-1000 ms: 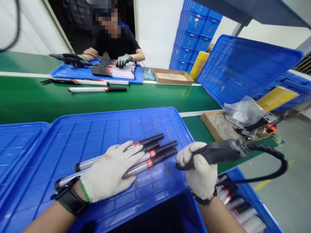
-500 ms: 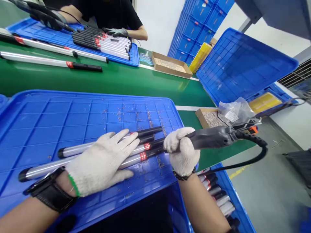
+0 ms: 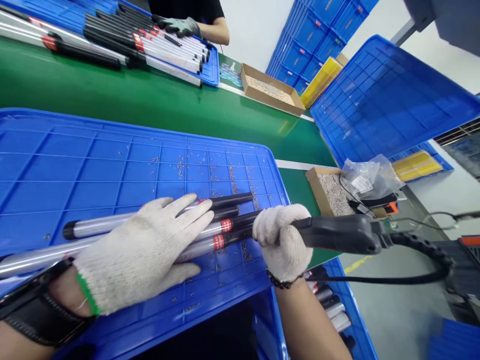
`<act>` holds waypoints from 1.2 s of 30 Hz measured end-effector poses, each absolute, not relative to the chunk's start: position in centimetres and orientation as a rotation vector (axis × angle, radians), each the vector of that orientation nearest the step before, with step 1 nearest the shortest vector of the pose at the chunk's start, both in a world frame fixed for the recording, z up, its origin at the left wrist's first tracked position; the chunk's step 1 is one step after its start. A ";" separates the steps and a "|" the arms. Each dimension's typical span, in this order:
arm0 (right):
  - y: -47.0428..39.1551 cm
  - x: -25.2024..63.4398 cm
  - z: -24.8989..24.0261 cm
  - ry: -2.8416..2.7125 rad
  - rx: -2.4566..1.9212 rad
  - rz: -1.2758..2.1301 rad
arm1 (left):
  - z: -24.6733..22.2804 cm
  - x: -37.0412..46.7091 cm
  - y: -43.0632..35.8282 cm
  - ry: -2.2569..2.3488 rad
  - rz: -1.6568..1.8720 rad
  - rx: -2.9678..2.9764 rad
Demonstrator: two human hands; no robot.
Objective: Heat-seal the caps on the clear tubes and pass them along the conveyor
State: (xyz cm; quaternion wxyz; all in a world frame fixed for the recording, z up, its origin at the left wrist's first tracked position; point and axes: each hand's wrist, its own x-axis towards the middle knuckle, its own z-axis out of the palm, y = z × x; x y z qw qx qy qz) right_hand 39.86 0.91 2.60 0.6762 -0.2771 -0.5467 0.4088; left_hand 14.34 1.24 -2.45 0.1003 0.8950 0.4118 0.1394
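Note:
My left hand (image 3: 144, 252), in a white knitted glove, lies flat with fingers stretched across several clear tubes (image 3: 101, 224) that have black ends and red labels. My right hand (image 3: 284, 240), gloved too, is wrapped round a black corded electric screwdriver (image 3: 337, 234). Its front end points left at the black end of a tube (image 3: 243, 220); the tip is hidden by my fingers. Under the tubes is a blue plastic lid (image 3: 123, 175), strewn with small screws (image 3: 232, 177).
Open cardboard boxes of small parts stand at the right (image 3: 332, 192) and at the back (image 3: 270, 92). A blue crate (image 3: 356, 310) of tubes is low at the right. Across the green table (image 3: 157, 100), a co-worker's gloved hand (image 3: 180, 26) rests by more tubes.
The view has shifted, so the scene sits differently. The screwdriver's rear end has swung down and toward me. My left hand stays flat on the tubes.

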 end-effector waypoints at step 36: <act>1.3 40.2 3.1 -1.270 -0.651 0.971 | -2.7 14.6 0.9 1.166 0.612 2.468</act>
